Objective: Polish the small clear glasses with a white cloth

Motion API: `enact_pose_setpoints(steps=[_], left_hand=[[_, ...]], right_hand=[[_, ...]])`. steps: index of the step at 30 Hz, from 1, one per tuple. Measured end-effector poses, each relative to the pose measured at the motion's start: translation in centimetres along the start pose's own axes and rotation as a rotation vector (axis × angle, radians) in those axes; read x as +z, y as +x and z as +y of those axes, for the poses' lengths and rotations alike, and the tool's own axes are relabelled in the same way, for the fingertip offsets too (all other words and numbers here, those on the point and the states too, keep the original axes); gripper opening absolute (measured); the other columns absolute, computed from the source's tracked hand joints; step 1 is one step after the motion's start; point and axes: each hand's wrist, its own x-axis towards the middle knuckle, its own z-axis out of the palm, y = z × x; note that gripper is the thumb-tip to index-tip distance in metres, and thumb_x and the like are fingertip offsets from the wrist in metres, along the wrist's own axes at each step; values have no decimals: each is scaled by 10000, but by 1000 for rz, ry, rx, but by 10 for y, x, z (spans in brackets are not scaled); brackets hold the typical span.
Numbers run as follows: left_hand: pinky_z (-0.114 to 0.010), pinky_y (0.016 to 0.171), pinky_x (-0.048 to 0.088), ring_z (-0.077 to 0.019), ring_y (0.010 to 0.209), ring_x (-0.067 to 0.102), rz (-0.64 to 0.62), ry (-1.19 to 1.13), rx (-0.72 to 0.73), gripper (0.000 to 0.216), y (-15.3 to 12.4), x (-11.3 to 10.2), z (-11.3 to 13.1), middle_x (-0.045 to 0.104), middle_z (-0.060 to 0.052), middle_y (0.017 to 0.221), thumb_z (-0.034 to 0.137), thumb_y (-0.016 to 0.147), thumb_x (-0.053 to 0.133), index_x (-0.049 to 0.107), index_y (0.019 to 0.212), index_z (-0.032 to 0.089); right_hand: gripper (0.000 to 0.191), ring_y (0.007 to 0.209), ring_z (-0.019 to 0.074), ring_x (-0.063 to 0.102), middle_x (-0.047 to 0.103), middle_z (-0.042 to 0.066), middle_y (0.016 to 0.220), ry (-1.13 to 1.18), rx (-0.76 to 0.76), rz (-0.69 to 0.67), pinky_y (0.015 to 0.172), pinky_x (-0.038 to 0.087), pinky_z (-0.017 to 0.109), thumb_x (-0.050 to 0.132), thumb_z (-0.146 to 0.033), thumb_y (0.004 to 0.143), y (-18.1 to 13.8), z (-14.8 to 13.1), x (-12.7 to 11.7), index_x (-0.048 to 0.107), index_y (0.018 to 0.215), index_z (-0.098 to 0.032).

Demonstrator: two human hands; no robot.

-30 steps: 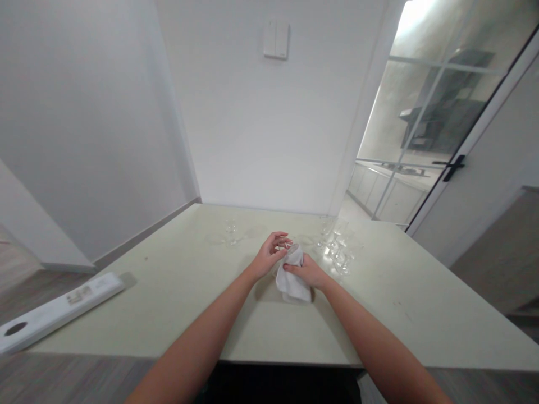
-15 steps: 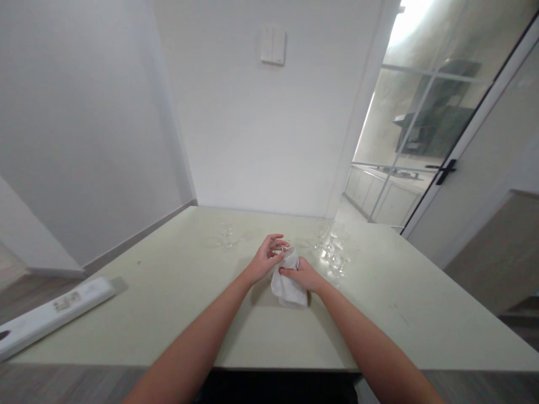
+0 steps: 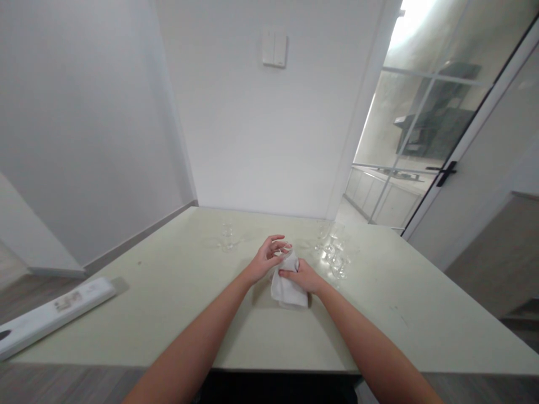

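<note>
Fingers of my left hand [image 3: 266, 259] curled loosely around the rim of a small clear glass [image 3: 284, 251], the fingertips bent in toward it while the thumb sat nearer me; how firmly that grip closed on the glass I could not tell, since the glass was nearly lost against the pale cloth. My right hand [image 3: 304, 276] was pressed together on a white cloth [image 3: 286, 289], thumb on top and the other fingers wrapped under, bunching the cloth against the glass. The cloth hung down from my grip and its lower edge rested on the surface [image 3: 177, 303], just in front of both hands, near the middle of it.

Beyond my right hand, a cluster of clear stemmed glasses [image 3: 334, 247] stood upright close together, catching light from the doorway. Beyond my left hand, well apart from that cluster, a single stemmed glass [image 3: 227, 235] stood alone near the far edge. Off to my left, a long white box [image 3: 50, 317] lay at the corner of the surface, reaching past its edge. On the wall ahead sat a white light switch [image 3: 274, 48], and to the right a glass-panelled door [image 3: 429, 134] with a black handle [image 3: 443, 170] stood beside the opening.
</note>
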Motion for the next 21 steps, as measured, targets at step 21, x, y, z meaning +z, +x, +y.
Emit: enact_pose_setpoints(steps=[21], left_hand=[[-335, 850, 468, -195, 954, 625, 156, -28, -80, 489, 2, 0, -8, 654, -89, 1058, 311, 692, 767, 565, 1114, 171]], right_hand=[[358, 663, 133, 586, 671, 3, 790, 142, 10, 23, 645, 461, 250, 737, -448, 707, -2, -1, 1, 653, 913, -168]])
